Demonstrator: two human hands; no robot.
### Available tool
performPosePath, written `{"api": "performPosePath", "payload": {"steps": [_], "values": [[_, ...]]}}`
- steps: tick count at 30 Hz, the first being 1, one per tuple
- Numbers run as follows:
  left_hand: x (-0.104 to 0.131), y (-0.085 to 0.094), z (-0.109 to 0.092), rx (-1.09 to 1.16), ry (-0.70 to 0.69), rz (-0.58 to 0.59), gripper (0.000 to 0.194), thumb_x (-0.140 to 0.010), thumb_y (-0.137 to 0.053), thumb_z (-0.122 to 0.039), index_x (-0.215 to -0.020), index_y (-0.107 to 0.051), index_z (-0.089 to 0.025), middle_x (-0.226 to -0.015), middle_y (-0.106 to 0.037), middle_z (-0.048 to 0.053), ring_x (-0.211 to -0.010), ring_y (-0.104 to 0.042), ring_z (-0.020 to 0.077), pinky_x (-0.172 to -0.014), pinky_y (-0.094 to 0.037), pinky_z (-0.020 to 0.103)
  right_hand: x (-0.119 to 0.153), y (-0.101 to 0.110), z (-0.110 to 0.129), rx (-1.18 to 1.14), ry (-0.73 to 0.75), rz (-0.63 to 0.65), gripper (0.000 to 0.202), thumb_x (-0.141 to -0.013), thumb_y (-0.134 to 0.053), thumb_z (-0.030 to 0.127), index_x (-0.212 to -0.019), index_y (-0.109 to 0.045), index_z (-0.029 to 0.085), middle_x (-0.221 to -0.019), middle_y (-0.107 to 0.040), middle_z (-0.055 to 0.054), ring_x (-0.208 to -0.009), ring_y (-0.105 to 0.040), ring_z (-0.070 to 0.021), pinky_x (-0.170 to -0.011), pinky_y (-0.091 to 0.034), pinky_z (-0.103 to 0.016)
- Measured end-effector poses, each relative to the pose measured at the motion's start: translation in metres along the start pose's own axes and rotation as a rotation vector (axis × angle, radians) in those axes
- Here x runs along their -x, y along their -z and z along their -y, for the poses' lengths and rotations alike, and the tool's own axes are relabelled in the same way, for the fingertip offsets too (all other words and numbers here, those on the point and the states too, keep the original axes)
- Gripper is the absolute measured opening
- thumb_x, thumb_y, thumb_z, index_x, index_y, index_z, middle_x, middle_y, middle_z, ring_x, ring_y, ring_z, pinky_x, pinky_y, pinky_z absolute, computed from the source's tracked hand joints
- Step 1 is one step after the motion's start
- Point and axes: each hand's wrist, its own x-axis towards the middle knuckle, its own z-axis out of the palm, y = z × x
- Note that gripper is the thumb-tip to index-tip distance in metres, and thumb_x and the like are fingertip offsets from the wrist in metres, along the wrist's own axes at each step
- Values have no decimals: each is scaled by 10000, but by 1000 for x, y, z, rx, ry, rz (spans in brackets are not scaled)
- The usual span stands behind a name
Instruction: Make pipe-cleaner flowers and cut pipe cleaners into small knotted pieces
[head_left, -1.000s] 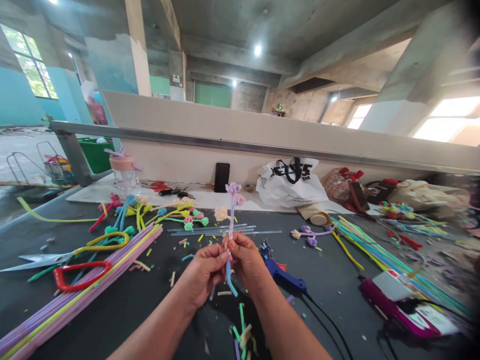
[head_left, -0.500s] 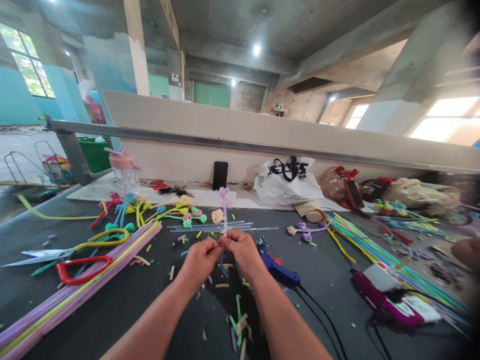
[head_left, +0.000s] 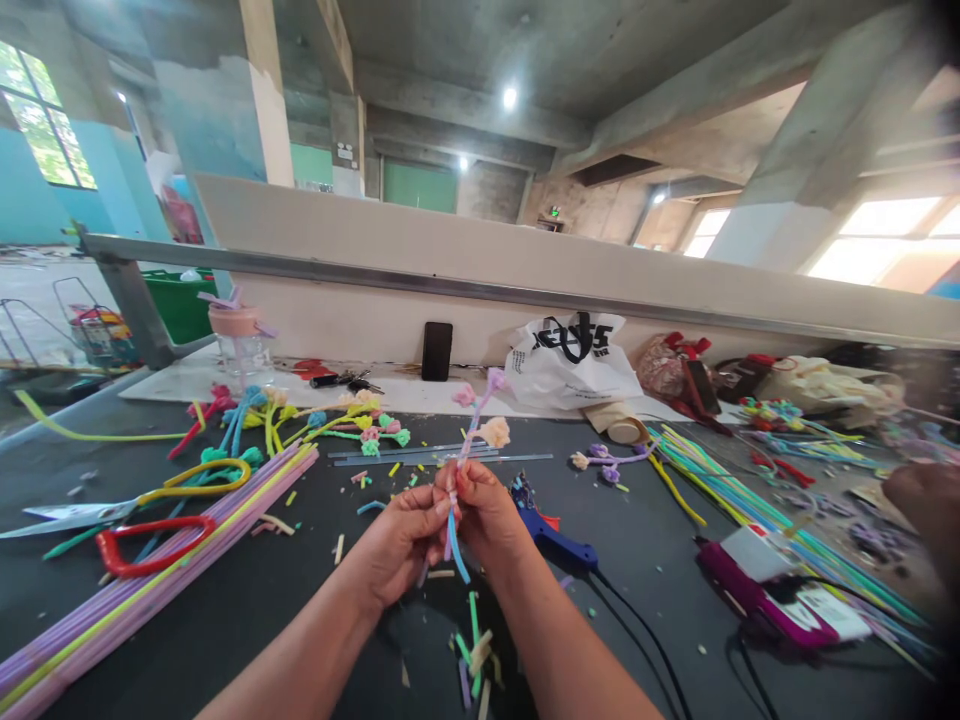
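Between both hands, over the middle of the dark table, stands a pipe-cleaner flower stem with pink, purple and peach blooms at its top. My left hand is closed on its lower part, fingers pinched. My right hand grips the same stem from the other side, thumb and fingers together. Blue and purple stem ends stick out below the fingers. Just right of my right hand lies a blue glue gun with a black cord. Cut pipe-cleaner bits are scattered beneath the hands.
To the left, scissors with red and yellow handles rest on a bundle of pipe cleaners. Finished flowers lie behind. A phone leans at the back near a white bag. Another person's hand shows at far right.
The flower stem has turned and tilted to the right, its peach bloom now on the right side. My fingers have shifted on it, and the blue end swings further out below.
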Motion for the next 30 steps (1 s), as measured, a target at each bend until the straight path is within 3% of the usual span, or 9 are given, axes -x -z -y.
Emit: {"api": "performPosePath", "payload": {"steps": [4,8,13,18,26,30], "values": [[0,-3,-3,-146,-43,-93,264,-651,-669,-337,-577,-516,-134,-454,-474,-45,-372,-383,34,-377,-272,161,-3,5,-2,-15,-16,-37,289,-560,-749,379,-588,-573,152,-533,-472,35,-442,-373,-65,-434,-321,-197],[-7,5,-1,-504,-146,-245,245,-681,-603,-358,-590,-511,-150,-453,-458,-59,-365,-368,53,-395,-283,191,-9,13,-5,45,-6,-120,222,-623,-721,344,-644,-641,139,-580,-527,15,-499,-403,-64,-493,-330,-189],[-10,16,4,-1007,-328,-345,185,-724,-512,-289,-595,-550,-162,-505,-473,-42,-476,-411,89,-484,-314,208,-14,15,-8,96,34,-190,246,-639,-704,379,-616,-647,141,-504,-473,34,-467,-336,-59,-460,-262,-193],[-7,14,5,-1238,-399,-325,196,-756,-455,-244,-613,-567,-168,-543,-506,-28,-540,-452,107,-535,-328,210,-14,17,-9,126,59,-247,220,-599,-730,356,-611,-640,156,-536,-492,39,-460,-332,-52,-470,-253,-201],[-5,14,8,-1310,-452,-257,192,-779,-440,-223,-617,-531,-174,-579,-525,-18,-568,-485,113,-561,-337,212,-16,21,-12,141,101,-301,211,-620,-712,340,-606,-640,142,-457,-422,61,-421,-290,-42,-443,-208,-203],[-3,10,8,-1319,-444,-190,178,-781,-441,-206,-646,-551,-170,-598,-538,-13,-581,-493,113,-576,-342,212,-16,19,-6,117,130,-349,225,-608,-715,347,-581,-634,139,-470,-454,51,-433,-312,-42,-437,-203,-198]]}}
